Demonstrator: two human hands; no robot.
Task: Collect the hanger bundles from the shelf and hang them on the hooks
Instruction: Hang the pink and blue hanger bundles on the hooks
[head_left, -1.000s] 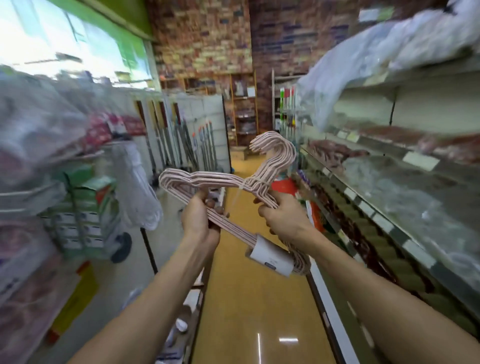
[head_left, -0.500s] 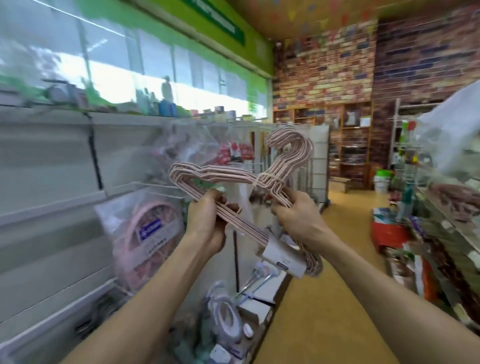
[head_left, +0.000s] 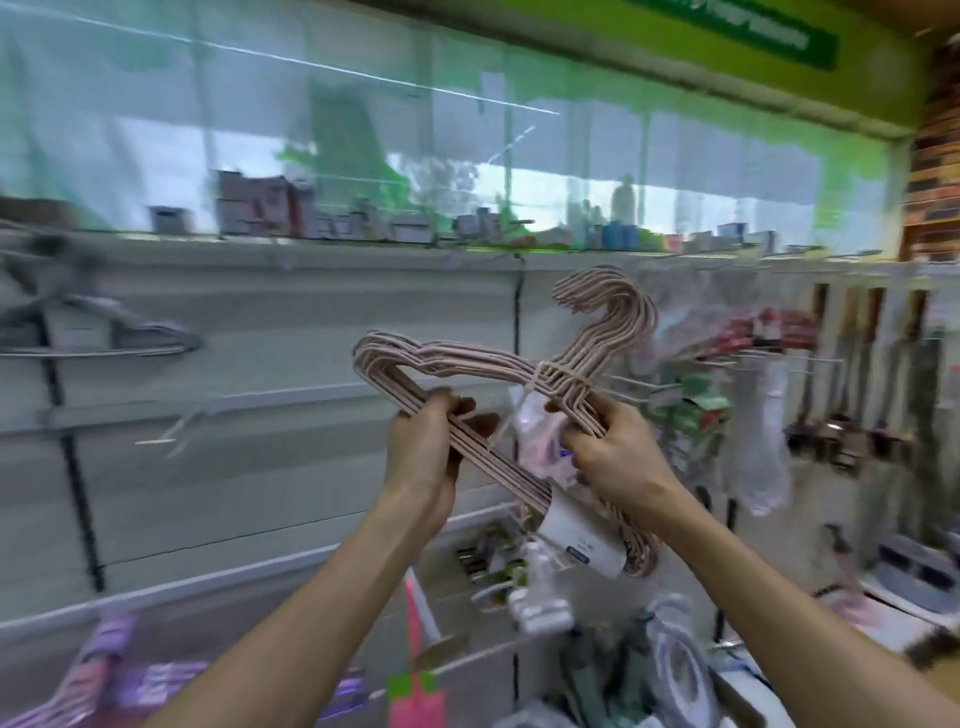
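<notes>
Bundle of pink hangers (head_left: 467, 364) is held up in front of the grey wall panel (head_left: 260, 467), carried by both hands: left hand (head_left: 423, 457) has its fingers curled round the lower bars, right hand (head_left: 613, 457) grips the bars just below the white tie at the neck, with the hook ends pointing up and the white label sleeve (head_left: 582, 540) hanging low. Risk, as I judge it: the bare display hook (head_left: 156, 441) at the panel's left is thin and blurred here, so the stacked hook ends could catch it only in part and splay. Grey hangers (head_left: 130, 332) near the panel's upper left could also snag the bundle's wide end on approach.
</notes>
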